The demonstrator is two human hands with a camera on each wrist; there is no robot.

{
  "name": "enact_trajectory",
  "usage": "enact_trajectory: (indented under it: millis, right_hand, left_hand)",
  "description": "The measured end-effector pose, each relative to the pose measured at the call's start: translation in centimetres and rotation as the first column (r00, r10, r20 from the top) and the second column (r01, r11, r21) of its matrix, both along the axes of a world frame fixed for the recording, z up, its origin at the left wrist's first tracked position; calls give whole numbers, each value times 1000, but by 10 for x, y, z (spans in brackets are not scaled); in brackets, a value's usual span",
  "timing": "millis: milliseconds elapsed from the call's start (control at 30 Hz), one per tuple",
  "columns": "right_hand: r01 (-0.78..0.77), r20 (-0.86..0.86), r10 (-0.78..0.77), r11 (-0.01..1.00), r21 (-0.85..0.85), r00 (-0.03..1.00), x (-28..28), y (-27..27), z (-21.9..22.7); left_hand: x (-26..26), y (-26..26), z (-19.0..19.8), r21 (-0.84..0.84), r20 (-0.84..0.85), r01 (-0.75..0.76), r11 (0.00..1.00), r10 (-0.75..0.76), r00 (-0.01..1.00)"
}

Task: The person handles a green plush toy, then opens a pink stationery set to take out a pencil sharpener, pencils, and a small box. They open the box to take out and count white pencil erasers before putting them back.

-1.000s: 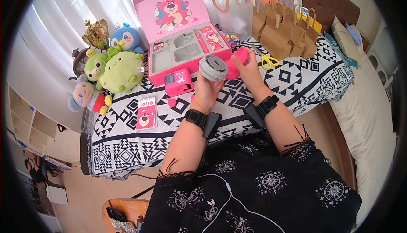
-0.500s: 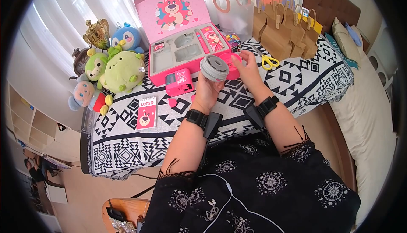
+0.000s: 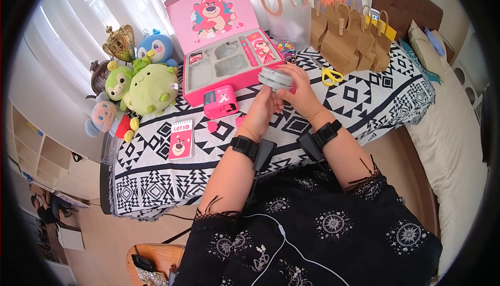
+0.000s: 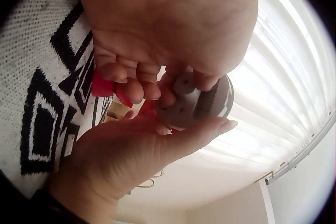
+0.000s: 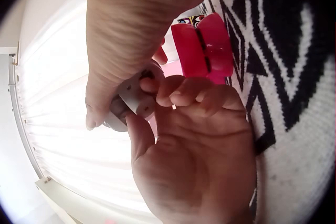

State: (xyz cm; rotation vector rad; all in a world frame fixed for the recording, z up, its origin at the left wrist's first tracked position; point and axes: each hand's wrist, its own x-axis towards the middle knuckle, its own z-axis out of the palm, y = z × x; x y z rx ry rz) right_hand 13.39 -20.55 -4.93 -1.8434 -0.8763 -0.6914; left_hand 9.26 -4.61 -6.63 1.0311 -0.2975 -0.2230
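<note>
Both hands hold a grey round piece (image 3: pixel 276 79) above the patterned cloth. In the left wrist view, the thumb and fingertips of the left hand (image 4: pixel 168 24) pinch a small knob on the underside of the grey piece (image 4: pixel 184 109). The right hand (image 3: pixel 302 94) grips its rim, thumb along one side, fingers mostly hidden behind. A bit of pink shows beside the right fingers; what it belongs to is unclear. A pink box with a window (image 3: pixel 221 102) stands left of the left hand (image 3: pixel 262 113), with a small pink piece (image 3: pixel 212 126) near it.
Behind the hands stands an open pink gift box (image 3: pixel 192 97) with a moulded tray. Plush toys (image 3: pixel 151 88) and a notepad (image 3: pixel 180 140) are on the left. Yellow-handled scissors (image 3: pixel 332 76), brown paper bags (image 3: pixel 338 49) and a translucent bag (image 3: pixel 294 26) are at the right.
The grey piece has moved up and right and tilted, its underside turned toward the left fingers. The right hand has shifted from the pink round part to the grey rim; that pink part is mostly hidden.
</note>
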Motion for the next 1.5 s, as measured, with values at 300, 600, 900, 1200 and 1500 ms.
enact_trajectory:
  millis: [300,600,900,1200,1500]
  right_hand:
    - [-27,-95,40,991,129,995,-2,0,3]
    - [-175,-317,407,808,563,857,-8,1,7]
    - [-179,-271,402,787,590,875,-3,1,3]
    - [-259,-245,484,755,602,840,-10,-4,10]
    - [-297,-263,536,740,603,802,-13,-5,11]
  left_hand:
    - [-10,-11,8,267,151,-166,949,129,980]
    - [-5,-6,12,262,89,-369,892,358,929]
    - [-16,-10,24,266,369,-680,684,579,727]
    - [-18,-13,24,306,516,-640,705,443,734]
    - [-21,-16,27,289,519,-653,700,458,722]
